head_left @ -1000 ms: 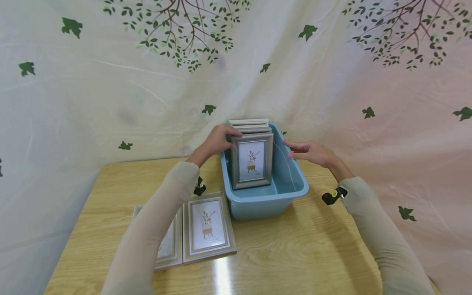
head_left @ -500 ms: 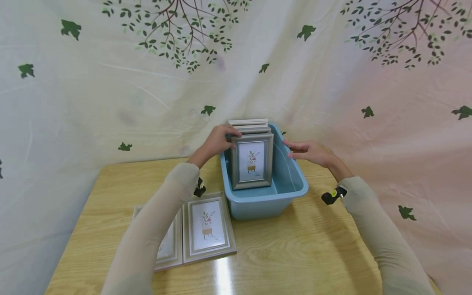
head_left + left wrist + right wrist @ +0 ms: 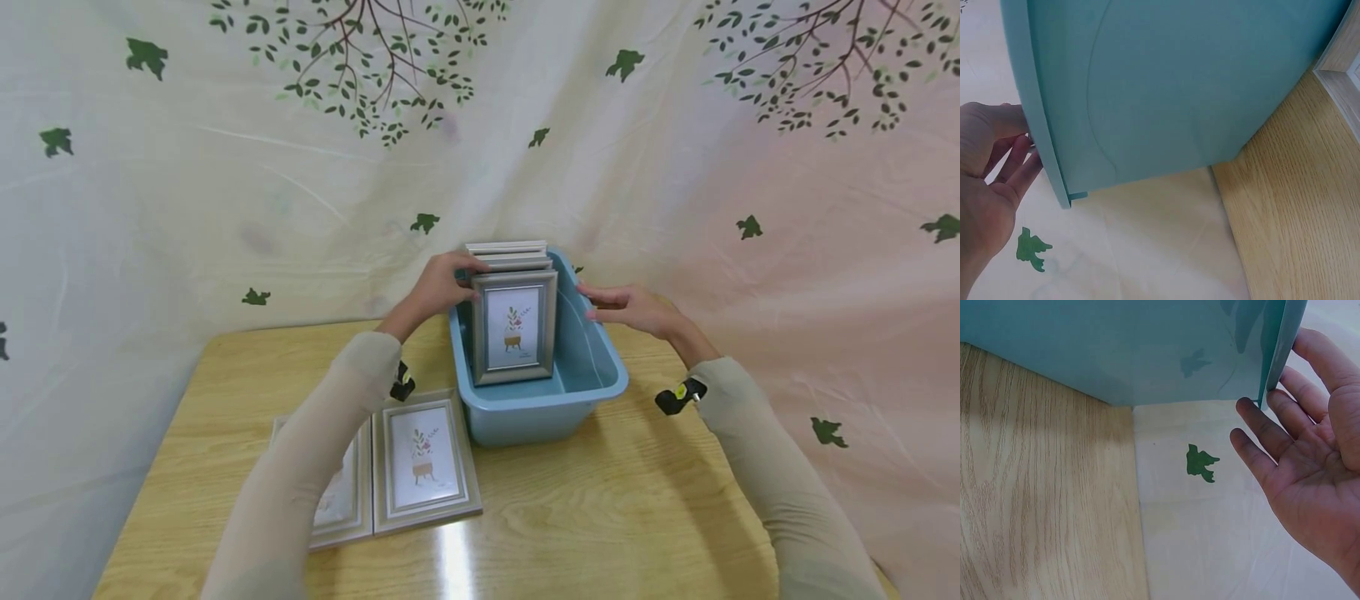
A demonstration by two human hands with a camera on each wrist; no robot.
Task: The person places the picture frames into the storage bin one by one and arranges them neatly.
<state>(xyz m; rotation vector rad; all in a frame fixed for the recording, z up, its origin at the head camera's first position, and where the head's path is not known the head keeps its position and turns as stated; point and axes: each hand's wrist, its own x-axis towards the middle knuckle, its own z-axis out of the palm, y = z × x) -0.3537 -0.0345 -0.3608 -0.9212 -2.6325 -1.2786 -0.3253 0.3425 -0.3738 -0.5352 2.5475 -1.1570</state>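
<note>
A blue plastic basin (image 3: 536,425) holds several picture frames standing upright, one behind another. The front one, a silver-grey picture frame (image 3: 513,379), faces me with a potted-plant print. My left hand (image 3: 441,285) pinches this frame near its upper left corner, thumb low and fingers at the top edge. In the left wrist view the basin's wall hides what the left fingertips (image 3: 1025,147) hold. My right hand (image 3: 633,310) lies at the basin's right rim, its fingers extended and touching the rim. The right wrist view shows the palm turned up, fingers (image 3: 1266,428) spread.
Two more picture frames lie flat on the wooden table (image 3: 570,517), left of the basin: one whole frame (image 3: 427,517) and another frame (image 3: 341,533) partly under my left sleeve. A curtain (image 3: 337,192) with printed leaves hangs right behind the table.
My left hand has shifted very slightly up and left at the front frame's corner. The right hand, the basin and the flat frames show no visible movement.
</note>
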